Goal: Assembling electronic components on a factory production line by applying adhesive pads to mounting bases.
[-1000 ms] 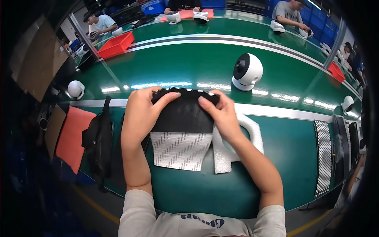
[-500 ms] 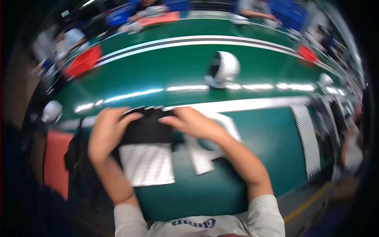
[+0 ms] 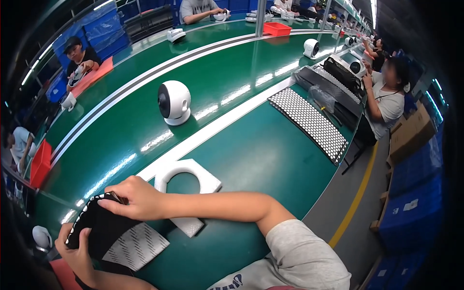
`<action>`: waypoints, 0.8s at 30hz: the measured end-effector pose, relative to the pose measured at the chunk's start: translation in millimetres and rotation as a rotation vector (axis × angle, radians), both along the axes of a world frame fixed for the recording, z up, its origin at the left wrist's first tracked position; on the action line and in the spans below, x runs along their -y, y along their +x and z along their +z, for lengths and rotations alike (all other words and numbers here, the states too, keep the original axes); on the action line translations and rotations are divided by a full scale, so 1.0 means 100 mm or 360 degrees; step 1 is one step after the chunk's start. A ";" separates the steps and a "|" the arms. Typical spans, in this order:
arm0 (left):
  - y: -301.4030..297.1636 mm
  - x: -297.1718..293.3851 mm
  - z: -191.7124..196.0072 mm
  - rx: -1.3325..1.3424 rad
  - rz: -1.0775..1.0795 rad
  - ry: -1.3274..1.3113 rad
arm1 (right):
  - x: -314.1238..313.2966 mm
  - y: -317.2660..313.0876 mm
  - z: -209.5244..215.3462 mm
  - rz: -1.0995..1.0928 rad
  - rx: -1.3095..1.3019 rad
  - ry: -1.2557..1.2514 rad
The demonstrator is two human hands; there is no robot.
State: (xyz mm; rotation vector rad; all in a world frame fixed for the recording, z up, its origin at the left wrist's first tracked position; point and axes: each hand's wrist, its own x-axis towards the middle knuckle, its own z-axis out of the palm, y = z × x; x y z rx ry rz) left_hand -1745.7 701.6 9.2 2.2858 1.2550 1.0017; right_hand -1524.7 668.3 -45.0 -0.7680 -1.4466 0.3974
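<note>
Both my hands grip the far edge of a flexible black sheet (image 3: 113,220) at the lower left. Its bent-up edge shows a row of white round dots, and its near part is a pale strip with black dashes. My left hand (image 3: 72,249) pinches the left end, thumb on top. At the other end my right hand (image 3: 133,198) is closed on the edge, and a small dark brownish piece shows by its fingers. Just beyond my right forearm lies a white foam cutout (image 3: 210,179) with a round opening, partly hidden under the arm.
A white-and-black round camera (image 3: 181,99) stands on the green conveyor (image 3: 222,79). A dotted sheet (image 3: 309,123) lies on the bench to the right, near black trays (image 3: 328,92). A co-worker (image 3: 389,96) works at the right. Red bins (image 3: 41,164) and cartons (image 3: 411,133) stand around.
The view has swung to the right, so the bench now slants and my hands appear lower left. Both hands still hold the black sheet, whose dotted edge now shows bent up.
</note>
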 end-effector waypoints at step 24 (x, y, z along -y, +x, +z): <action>0.16 0.06 -0.03 0.0232 -0.0184 0.0320 | 0.14 0.02 0.15 0.0054 -0.0125 0.0126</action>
